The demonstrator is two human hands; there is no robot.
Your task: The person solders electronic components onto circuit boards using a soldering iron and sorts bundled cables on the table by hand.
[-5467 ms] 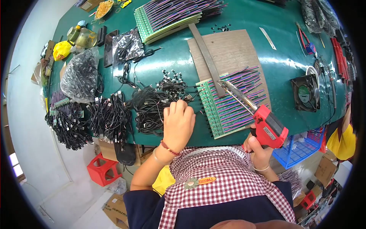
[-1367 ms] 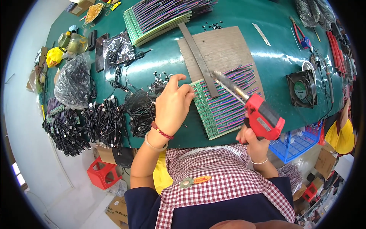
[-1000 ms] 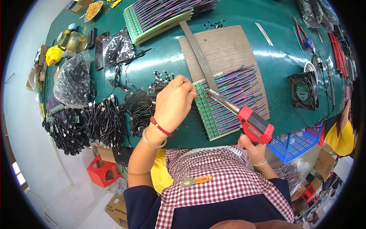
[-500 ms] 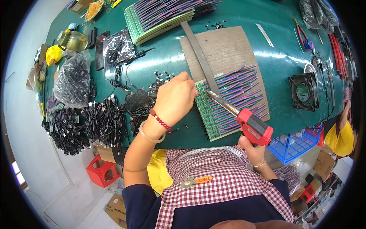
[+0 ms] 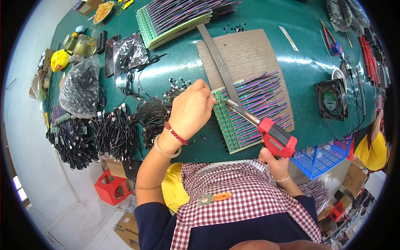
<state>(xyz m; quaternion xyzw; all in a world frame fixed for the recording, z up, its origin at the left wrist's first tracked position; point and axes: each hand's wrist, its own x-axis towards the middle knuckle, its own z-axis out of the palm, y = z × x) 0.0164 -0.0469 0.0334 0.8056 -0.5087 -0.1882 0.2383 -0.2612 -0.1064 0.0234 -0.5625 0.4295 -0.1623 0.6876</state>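
Note:
My right hand [image 5: 276,164] grips a red and black soldering gun [image 5: 275,137]. Its metal barrel slants up and left, and the tip meets the upper left part of a green circuit board panel [image 5: 230,129]. Rows of thin pink, blue and black wires [image 5: 260,104] run rightward from that panel. Just left of the tip, my left hand [image 5: 193,104] is closed in a pinch over the panel's edge; its fingertips hide what they hold. Panel and wires lie partly on a brown board [image 5: 246,50], crossed by a flat metal bar [image 5: 218,62].
Bundles of black cables [image 5: 114,129] lie at the left, with a clear plastic bag [image 5: 80,87] behind them. A stack of wired panels [image 5: 175,21] sits at the far side. On the right are a black fan [image 5: 332,100], pliers [image 5: 329,37] and a blue crate [image 5: 318,160].
The soldering gun and my right hand have shifted very slightly left, the tip staying at the panel. My left hand stays pinched in nearly the same place.

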